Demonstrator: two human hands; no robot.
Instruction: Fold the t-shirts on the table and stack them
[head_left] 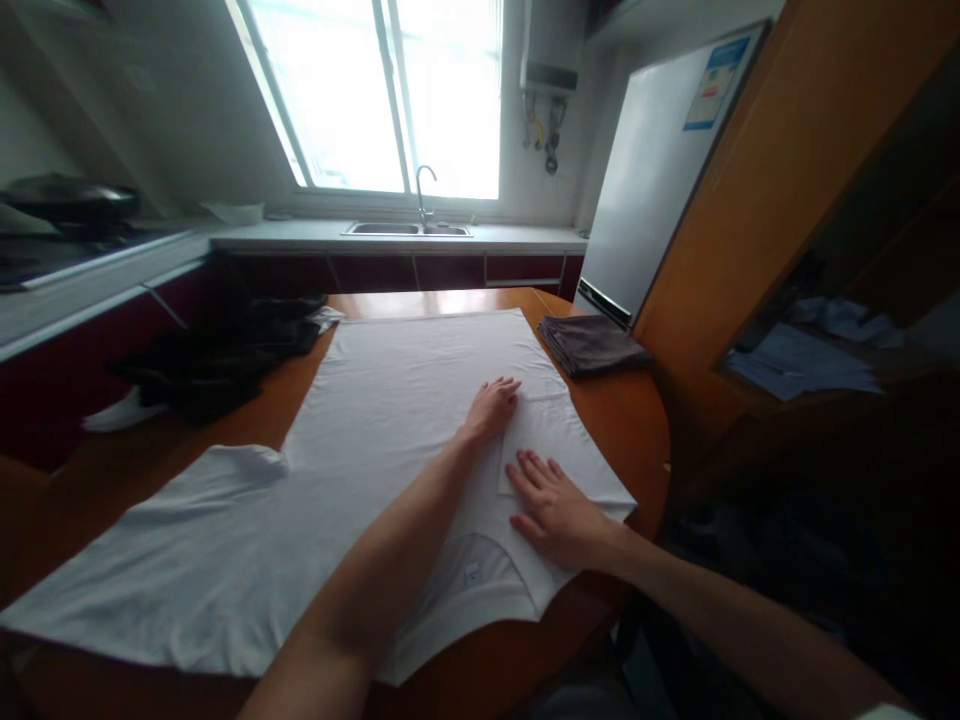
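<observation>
A white T-shirt (375, 440) lies spread flat on an orange-brown wooden table (630, 410), its collar and label toward me. Its right sleeve is folded inward over the body. My left hand (493, 405) rests flat on the shirt at the upper edge of that folded sleeve, fingers stretched out. My right hand (551, 505) lies flat on the folded sleeve near the shoulder, fingers spread. Neither hand grips anything. The left sleeve (232, 465) lies loose and bunched at the left.
A folded brown cloth (589, 343) sits at the table's far right. A heap of dark clothes (225, 355) lies at the far left. Behind are a counter with a sink (409, 228), a window and a white fridge (660, 170); a wooden cabinet (757, 190) stands to the right.
</observation>
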